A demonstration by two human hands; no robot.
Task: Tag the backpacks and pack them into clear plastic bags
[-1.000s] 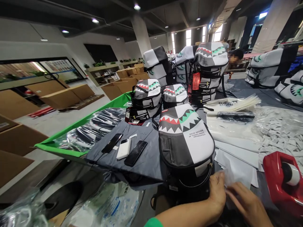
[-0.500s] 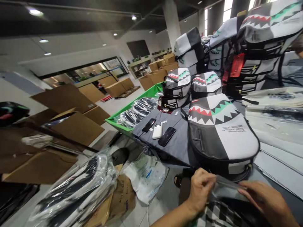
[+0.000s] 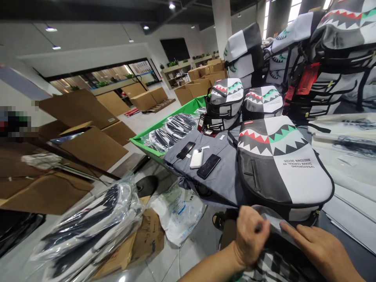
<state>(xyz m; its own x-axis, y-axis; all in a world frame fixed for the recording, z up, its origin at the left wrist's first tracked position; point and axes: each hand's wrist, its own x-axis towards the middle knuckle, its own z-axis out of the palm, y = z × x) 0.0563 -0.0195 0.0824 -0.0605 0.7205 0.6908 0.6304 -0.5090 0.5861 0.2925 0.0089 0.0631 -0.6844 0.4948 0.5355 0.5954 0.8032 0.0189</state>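
Just below the near edge of the large shark-mouth backpack [image 3: 282, 164], a thin plastic bag [image 3: 272, 221], almost touching that edge and lying crosswise between both hands. Left hand [image 3: 251, 237] clenched, pinching the plastic bag. Right hand [image 3: 323, 250] not grasping, its fingers [image 3: 305, 237] stretched out, tips on the plastic bag. Under the hands, a black-and-white checked bag [image 3: 273, 268], long axis pointing away from the backpack, cut off by the bottom border of the view. Very little room on the backpack side; more room left of the hands, above the tile floor [image 3: 202, 250] beside a white plastic sack [image 3: 176, 219].
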